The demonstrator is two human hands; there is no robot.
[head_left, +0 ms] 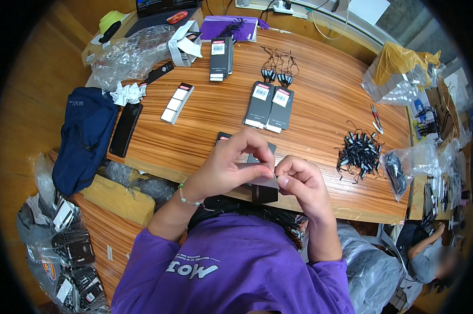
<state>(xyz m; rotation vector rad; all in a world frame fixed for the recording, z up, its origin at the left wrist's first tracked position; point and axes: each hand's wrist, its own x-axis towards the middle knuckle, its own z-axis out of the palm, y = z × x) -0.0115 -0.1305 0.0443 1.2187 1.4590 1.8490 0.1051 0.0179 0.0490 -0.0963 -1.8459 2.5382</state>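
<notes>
My left hand [227, 167] and my right hand [298, 182] meet close to my chest over the near edge of the wooden table [320, 99]. Together they pinch a small dark grey card tag [262, 184], the left fingers on its top edge, the right thumb and forefinger at its right corner. A further dark tag [224, 137] lies on the table just behind my left hand, partly hidden. A heap of black cords with silver ends [360, 152] sits to the right of my right hand.
Two grey tags with white labels [269, 107] lie mid-table, corded pieces [278, 70] behind them. A stack of tags [221, 58], white-labelled strip [177, 102], black phone [125, 129], blue bag [85, 137], plastic bags [129, 57], yellow bag [404, 63]. Another person [430, 256] sits lower right.
</notes>
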